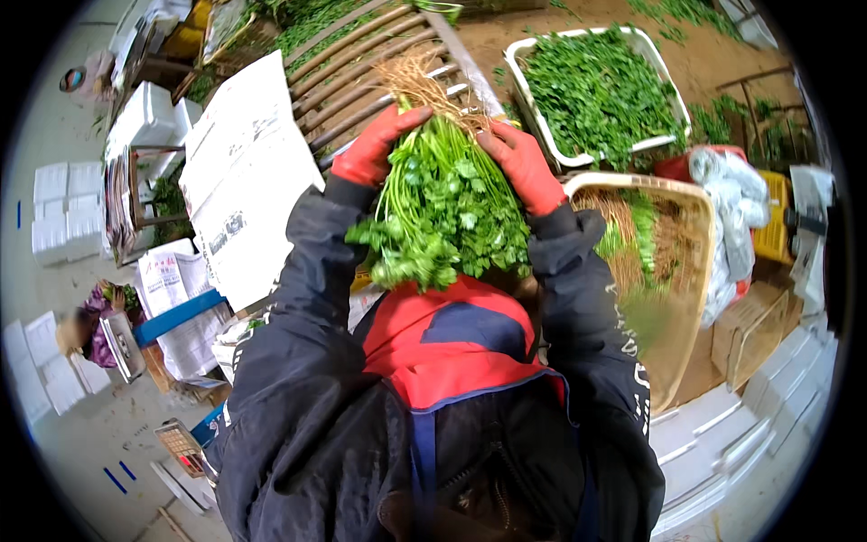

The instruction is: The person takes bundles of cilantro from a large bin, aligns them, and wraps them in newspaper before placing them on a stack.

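A bunch of leafy green herbs [447,208] with pale brown roots is held over a slatted rack [334,81], roots pointing away from me, leaves hanging toward my red-and-navy apron. My left hand [368,149] in a red glove grips the bunch's left side near the root end, fingers wrapped round it. My right hand [521,164], also gloved red, holds the opposite side just below the roots. To the right sit a white tub [664,108] heaped with loose leaves and a beige basket [688,298] holding more rooted bunches.
A printed paper sheet [244,172] lies left of the rack. White foam boxes [59,217] stand on the floor. Another person [99,330] works at the far left. Plastic bags [731,226], a yellow crate [774,230] and a cardboard box [741,343] are at the right.
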`<act>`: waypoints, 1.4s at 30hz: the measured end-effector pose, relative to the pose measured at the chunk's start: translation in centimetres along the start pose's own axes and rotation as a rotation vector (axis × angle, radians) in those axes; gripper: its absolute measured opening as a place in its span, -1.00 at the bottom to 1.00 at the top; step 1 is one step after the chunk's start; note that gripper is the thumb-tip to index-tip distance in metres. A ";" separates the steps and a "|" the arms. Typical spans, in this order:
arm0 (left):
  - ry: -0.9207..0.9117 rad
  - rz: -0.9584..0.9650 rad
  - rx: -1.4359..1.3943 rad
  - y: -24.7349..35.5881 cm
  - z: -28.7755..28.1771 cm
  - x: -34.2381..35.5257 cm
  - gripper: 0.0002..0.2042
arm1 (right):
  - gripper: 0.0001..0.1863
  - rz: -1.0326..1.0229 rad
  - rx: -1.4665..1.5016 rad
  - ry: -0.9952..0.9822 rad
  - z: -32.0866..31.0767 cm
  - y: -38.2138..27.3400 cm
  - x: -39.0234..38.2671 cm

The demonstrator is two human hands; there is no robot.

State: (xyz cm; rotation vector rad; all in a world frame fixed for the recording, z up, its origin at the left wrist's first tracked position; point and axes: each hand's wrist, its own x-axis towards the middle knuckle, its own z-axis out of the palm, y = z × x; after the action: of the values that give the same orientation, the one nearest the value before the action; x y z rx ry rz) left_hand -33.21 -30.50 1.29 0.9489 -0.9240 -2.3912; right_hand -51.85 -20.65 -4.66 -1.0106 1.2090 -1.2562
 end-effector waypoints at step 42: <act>0.011 0.913 1.376 -5.8 -11.5 -0.1 -0.73 | -0.73 0.327 -0.234 0.301 5.0 3.4 9.7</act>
State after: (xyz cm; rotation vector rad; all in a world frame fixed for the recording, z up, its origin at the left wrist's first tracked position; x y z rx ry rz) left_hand -25.62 -31.35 -9.13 0.6011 -2.3779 -0.7889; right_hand -47.19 -30.39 -8.30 -0.7613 1.7111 -1.0465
